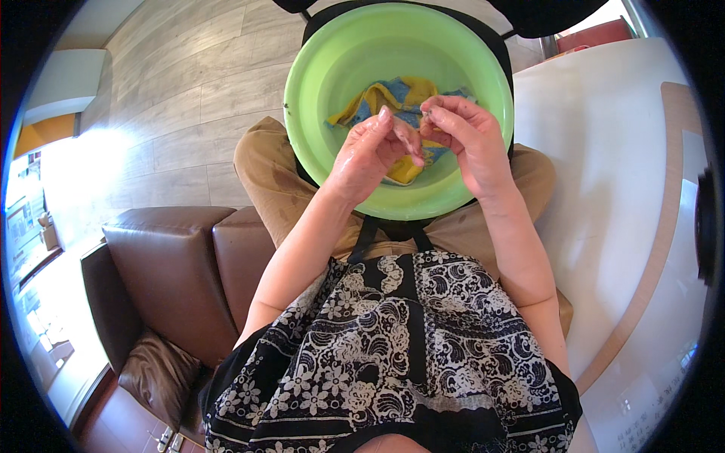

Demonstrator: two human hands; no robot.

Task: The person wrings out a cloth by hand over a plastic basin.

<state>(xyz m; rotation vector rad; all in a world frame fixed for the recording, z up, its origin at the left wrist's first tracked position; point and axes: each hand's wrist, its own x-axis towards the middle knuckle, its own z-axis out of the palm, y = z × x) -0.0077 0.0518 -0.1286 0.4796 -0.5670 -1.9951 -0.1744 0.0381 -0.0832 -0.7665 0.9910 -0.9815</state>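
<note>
A yellow and blue cloth (411, 92) lies crumpled and wet in a light green plastic basin (317, 69), in what looks like shallow water. Above the cloth, my wet left hand (368, 156) has its thumb raised and its fingers loosely bent, apart from the thumb; nothing shows in it. Facing it, my right hand (472, 140) pinches thumb and forefinger together. A tiny dark speck shows at that pinch, too small to name. My hands are close together but do not touch, and neither grips the cloth.
The basin rests on a black seat (326, 13) between my knees. A brown leather sofa (174, 253) stands at the left, with a brown cushion (155, 374) on it. A white table (596, 143) is close by my right arm. Grey wood-look flooring (177, 113) lies beyond.
</note>
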